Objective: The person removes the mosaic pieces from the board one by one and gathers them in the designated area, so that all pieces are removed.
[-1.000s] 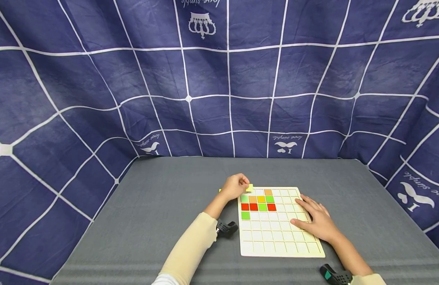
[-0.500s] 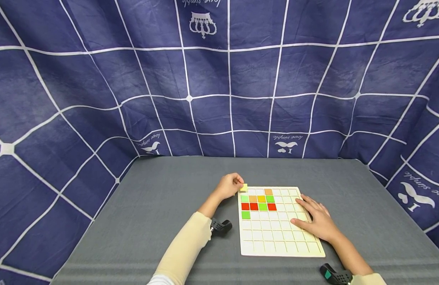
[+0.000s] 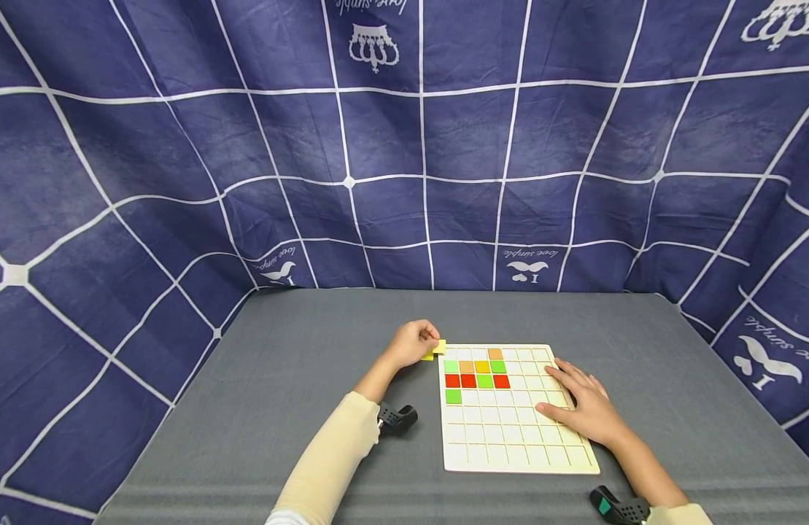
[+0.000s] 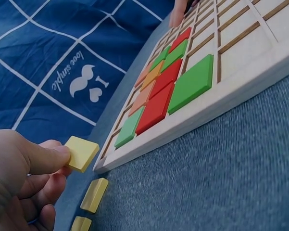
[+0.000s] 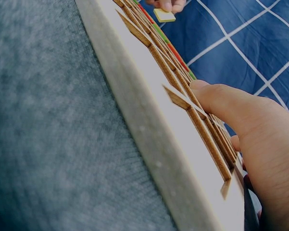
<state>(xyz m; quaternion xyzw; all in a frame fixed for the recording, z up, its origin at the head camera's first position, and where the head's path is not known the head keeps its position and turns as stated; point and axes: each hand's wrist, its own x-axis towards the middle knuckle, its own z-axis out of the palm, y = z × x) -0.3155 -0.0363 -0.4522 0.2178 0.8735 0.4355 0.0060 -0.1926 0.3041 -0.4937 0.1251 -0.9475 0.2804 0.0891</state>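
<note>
Between thumb and fingers my left hand (image 3: 412, 343) pinches a pale yellow square tile (image 4: 81, 154), held in the air just off the far left corner of a wooden grid board (image 3: 489, 458). Two more yellow tiles (image 4: 94, 195) lie on the table under that hand, beside the board. In the board's cells sit several coloured tiles: red ones (image 3: 467, 380), green ones (image 4: 192, 83), orange ones (image 3: 495, 354) and a yellow-orange one (image 3: 482, 367). My right hand (image 3: 584, 408) rests with spread fingers on the board's right edge, its thumb on the grid.
A grey cloth-covered table (image 3: 299, 350) surrounds the board. Behind it hangs a dark blue curtain (image 3: 470, 146) with white lines. Black straps with camera mounts (image 3: 397, 418) sit at both wrists.
My left hand has moved left with the yellow tile, from above the board's far left corner to just outside it. The right hand and the board have stayed put.
</note>
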